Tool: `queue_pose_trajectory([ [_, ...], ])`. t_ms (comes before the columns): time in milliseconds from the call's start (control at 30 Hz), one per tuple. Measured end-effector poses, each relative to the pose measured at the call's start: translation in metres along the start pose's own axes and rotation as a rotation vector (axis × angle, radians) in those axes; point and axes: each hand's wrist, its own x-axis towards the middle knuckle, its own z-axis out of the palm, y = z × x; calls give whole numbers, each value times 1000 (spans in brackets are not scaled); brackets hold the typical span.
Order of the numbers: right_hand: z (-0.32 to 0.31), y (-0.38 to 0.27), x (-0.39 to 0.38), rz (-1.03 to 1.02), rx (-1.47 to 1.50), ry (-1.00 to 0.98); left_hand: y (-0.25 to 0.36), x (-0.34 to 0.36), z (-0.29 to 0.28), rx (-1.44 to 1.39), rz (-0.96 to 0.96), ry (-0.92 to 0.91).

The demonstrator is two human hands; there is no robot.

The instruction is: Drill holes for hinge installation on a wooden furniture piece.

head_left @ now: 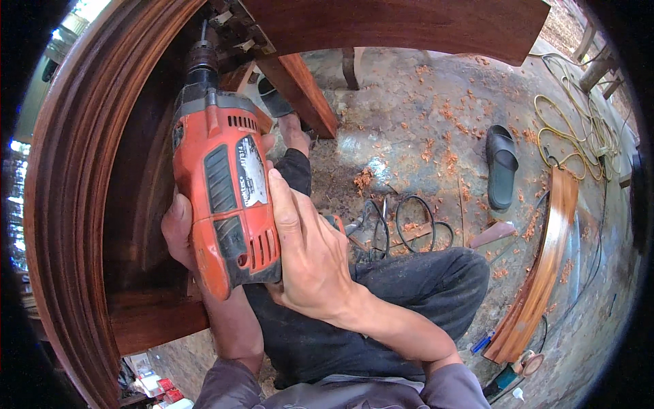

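Note:
An orange power drill [225, 177] with black vents and a worn label is held in both my hands. My left hand [178, 228] wraps it from the left and below, most of its fingers hidden beneath the body. Along the drill's right side lies my right hand [313, 259], closed against it near the rear end. The black chuck [202, 61] points away from me, and a thin bit [204, 31] reaches toward metal hardware [240, 27] on dark wooden furniture. Whether the bit touches the wood or metal I cannot tell.
A moulded wooden frame [68, 204] curves along my left. A broad wooden panel [402, 24] crosses the top. On the shaving-strewn concrete lie a black sandal [502, 167], a curved varnished board [538, 279], a coiled yellow hose [558, 133], black cable [415, 199] and a blue-handled tool [482, 342].

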Motion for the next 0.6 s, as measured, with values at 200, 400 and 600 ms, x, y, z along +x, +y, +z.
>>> queue_pose_trajectory([
  [200, 6, 2, 0, -21, 22, 52, 3, 0, -5, 2, 4, 3],
  [400, 2, 4, -4, 5, 58, -1, 3, 1, -3, 126, -4, -9],
  [600, 5, 6, -3, 6, 49, 12, 2, 1, -9, 87, -19, -24],
])
